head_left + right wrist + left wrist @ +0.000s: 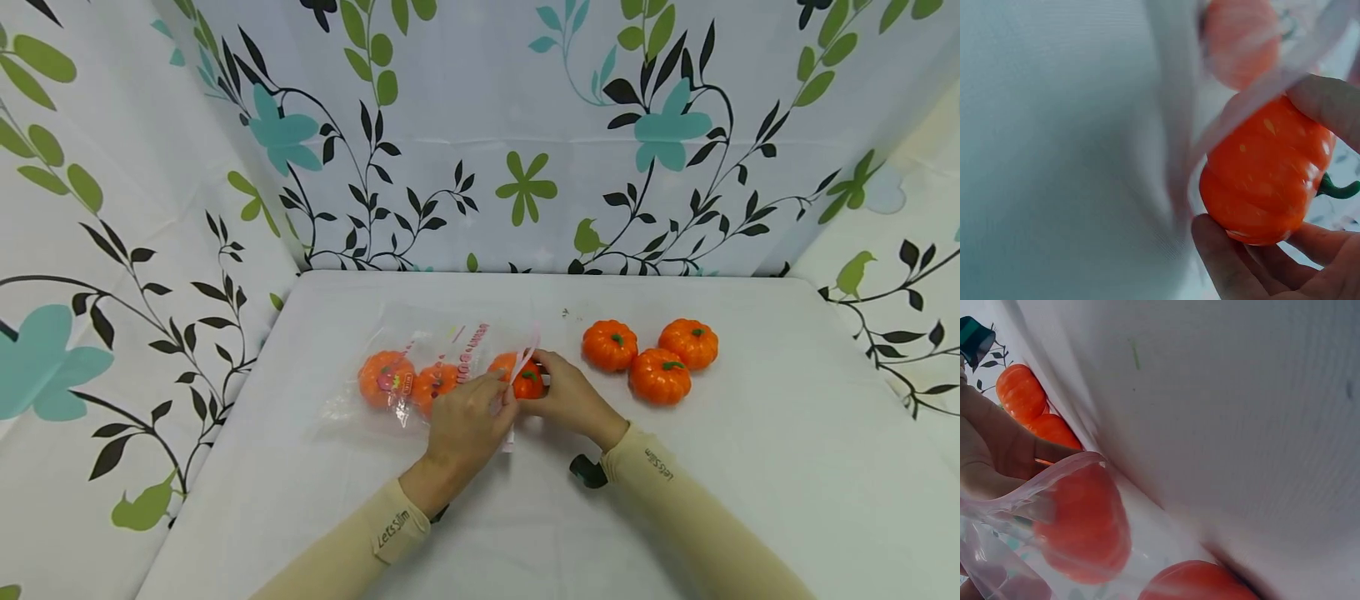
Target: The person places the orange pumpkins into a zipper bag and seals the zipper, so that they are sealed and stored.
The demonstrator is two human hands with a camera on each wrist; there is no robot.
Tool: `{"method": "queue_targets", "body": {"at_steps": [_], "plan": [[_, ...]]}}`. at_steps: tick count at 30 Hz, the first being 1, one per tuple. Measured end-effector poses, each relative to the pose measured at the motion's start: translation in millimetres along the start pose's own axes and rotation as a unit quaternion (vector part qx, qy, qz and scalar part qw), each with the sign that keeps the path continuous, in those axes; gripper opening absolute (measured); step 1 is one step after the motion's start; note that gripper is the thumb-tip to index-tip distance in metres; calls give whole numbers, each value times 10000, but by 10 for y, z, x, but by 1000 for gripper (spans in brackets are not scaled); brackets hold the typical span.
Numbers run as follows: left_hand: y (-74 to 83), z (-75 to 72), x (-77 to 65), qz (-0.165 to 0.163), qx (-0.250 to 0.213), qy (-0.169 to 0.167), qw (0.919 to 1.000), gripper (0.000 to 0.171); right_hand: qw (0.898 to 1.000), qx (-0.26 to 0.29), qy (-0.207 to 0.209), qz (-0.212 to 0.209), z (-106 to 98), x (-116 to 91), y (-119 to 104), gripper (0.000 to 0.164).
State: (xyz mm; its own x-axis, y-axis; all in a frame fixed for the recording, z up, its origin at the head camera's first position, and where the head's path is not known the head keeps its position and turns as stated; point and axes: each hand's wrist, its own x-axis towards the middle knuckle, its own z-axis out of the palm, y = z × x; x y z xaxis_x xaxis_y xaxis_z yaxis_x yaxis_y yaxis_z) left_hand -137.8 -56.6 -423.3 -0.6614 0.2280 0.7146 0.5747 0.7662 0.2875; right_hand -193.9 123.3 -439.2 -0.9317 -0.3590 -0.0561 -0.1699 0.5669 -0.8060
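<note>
Orange pumpkin (529, 383) at mouth of clear printed bag (408, 329), partly inside, green stem toward the right hand (568, 398), whose fingers and thumb are clamped round it. Left hand (471, 421) pinches bag's edge beside it. Two more pumpkins (386, 379) inside bag, farther left. Three loose pumpkins (660, 377) grouped on white desk (757, 467), right of bag. Leaf-print curtain (480, 108) behind.

The left sleeve (352, 542) reads "LetsSlim" in black, and the right sleeve (697, 508) bears the same black lettering (659, 464). The clear plastic bag (405, 325) carries pinkish-red print (474, 347), too small and unclear to make out.
</note>
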Motion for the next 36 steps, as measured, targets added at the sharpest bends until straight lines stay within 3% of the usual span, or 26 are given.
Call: {"method": "queue_targets", "body": {"at_steps": [4, 8, 12, 16, 19, 25, 29, 32, 36], "plan": [[15, 5, -6, 62, 59, 34, 10000, 4, 9999, 68, 73, -113, 89, 47, 9, 72], [29, 13, -4, 55, -16, 9, 10000, 3, 9994, 37, 100, -325, 138, 94, 5, 77], [43, 17, -7, 28, -102, -11, 9999, 4, 9982, -144, 145, -559, 167, 168, -13, 80], [56, 19, -11, 28, -131, 11, 9999, 6, 9955, -493, 253, -771, 194, 233, -15, 73], [55, 30, -10, 79, -166, 82, 9998, 4, 9895, -958, 390, -1007, 213, 270, -13, 66], [37, 69, -2, 184, -249, 332, 9990, 4, 9679, -1996, 818, -1287, 235, 307, -51, 59], [37, 70, 3, 205, -261, 363, 9988, 5, 9751, -1674, 715, -1269, 242, 308, -80, 59], [36, 58, 9, 171, -266, 311, 9990, 4, 9843, -1102, 385, -1321, 228, 313, -99, 64], [23, 37, 19, 139, -230, 210, 9994, 3, 9885, -403, -132, -1451, 187, 333, -101, 67]]}}
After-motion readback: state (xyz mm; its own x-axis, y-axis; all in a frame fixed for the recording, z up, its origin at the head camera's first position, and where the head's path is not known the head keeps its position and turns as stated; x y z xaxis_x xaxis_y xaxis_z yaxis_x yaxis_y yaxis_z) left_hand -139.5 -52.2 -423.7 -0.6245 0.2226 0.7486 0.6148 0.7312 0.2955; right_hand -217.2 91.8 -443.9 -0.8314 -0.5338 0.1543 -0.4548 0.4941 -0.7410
